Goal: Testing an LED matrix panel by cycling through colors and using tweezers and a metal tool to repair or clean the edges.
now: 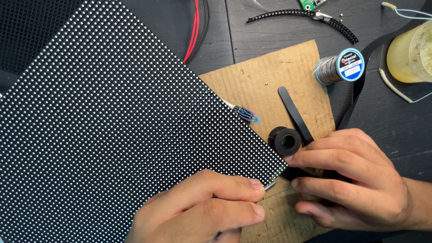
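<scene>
A large black panel dotted with a grid of small white points lies tilted across the left and middle of the table. My left hand presses on its near right corner, fingers closed on the edge. My right hand is just right of that corner, fingers pinched on a black strip that runs up over the cardboard. A small black roll sits against my right fingertips. A bundle of coloured wires pokes out from under the panel's edge.
A brown cardboard sheet lies under the work. A spool of solder wire stands at its right edge. A yellowish jar, a toothed black strip, red and black cables and a green circuit board lie beyond.
</scene>
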